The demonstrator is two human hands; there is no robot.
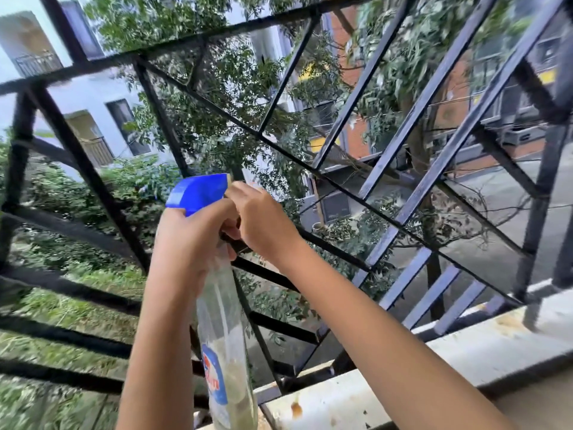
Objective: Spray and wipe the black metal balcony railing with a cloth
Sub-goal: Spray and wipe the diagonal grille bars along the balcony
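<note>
A clear spray bottle [224, 342] with a blue trigger head [198, 192] and a blue-and-red label is held upright in front of the black metal railing [384, 156]. My left hand [189, 240] grips the bottle's neck just under the blue head. My right hand [263, 221] reaches to the front of the head, fingertips pinching at the nozzle. The railing's slanted and crossed bars fill the view behind both hands. No cloth is in view.
A stained pale concrete ledge [465, 352] runs under the railing at lower right. Beyond the bars are trees [235, 88], buildings, grass at lower left and a street at right.
</note>
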